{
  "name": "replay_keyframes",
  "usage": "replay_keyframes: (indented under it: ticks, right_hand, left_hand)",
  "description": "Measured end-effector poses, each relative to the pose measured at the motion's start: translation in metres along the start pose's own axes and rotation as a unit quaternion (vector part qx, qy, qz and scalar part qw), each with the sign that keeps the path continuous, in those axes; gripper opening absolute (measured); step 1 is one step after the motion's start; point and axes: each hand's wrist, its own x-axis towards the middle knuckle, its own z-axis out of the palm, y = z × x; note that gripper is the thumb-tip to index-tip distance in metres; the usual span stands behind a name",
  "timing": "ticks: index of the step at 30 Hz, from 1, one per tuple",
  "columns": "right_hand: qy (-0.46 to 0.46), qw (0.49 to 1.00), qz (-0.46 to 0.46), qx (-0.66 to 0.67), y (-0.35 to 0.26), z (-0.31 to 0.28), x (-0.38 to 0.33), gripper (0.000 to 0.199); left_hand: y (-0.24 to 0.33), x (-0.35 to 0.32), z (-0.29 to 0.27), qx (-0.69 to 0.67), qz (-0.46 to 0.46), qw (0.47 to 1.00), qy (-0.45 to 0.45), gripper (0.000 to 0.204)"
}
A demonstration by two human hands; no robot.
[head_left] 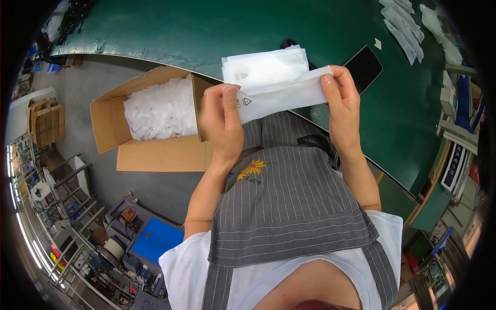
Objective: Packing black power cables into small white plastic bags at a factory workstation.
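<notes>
Between my two hands a long, frosted white plastic bag (284,97) is stretched out near the table's front edge. My left hand (223,116) pinches its left end between thumb and fingers. At the other end, the bag's upper right corner is pinched by my right hand (342,101). Just beyond it, a stack of similar white bags (263,68) lies on the green table (181,31), its front part covered by the held bag. A small black object (289,43) shows behind the stack; its kind is unclear.
An open cardboard box (111,119) full of white plastic bags (157,111) stands left of the table. A black phone (365,70) lies right of my right hand. More plastic bags (403,28) rest at the far right. A blue-topped machine (157,240) stands at lower left.
</notes>
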Motion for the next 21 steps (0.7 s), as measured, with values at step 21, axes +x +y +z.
replay_keyframes:
  ticks: [21]
  right_hand:
    - [-0.067, 0.991, 0.117, 0.018, 0.007, -0.001, 0.022, 0.026]
  left_hand:
    - [-0.029, 0.011, -0.008, -0.110, -0.059, 0.992, -0.010, 0.016]
